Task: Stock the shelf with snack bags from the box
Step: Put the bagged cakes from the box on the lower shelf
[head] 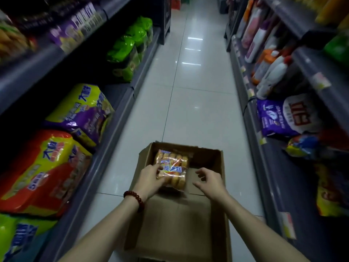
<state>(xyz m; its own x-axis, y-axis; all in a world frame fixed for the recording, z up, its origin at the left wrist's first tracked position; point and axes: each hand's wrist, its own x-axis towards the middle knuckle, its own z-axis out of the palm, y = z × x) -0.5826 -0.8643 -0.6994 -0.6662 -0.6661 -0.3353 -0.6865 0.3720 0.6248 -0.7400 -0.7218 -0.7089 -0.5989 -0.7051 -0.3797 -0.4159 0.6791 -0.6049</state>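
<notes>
An open cardboard box (220, 163) stands on the aisle floor below me. Inside it lies a clear snack bag (174, 167) of golden biscuits with a blue and red label. My left hand (151, 179), with a red bead bracelet at the wrist, grips the bag's left edge, fingers curled around it. My right hand (211, 181) hovers over the box just right of the bag, fingers loosely spread and touching nothing. The shelf (105, 133) on the left carries large yellow, purple and red snack packs.
Green bags (130, 44) sit further along the left shelf. The right-hand shelves (264, 148) hold bottles (272, 74), a purple and white bag (287, 116) and colourful packs. A white tiled floor (190, 91) runs down the narrow aisle ahead. The box's near flap (177, 224) lies folded outward toward me.
</notes>
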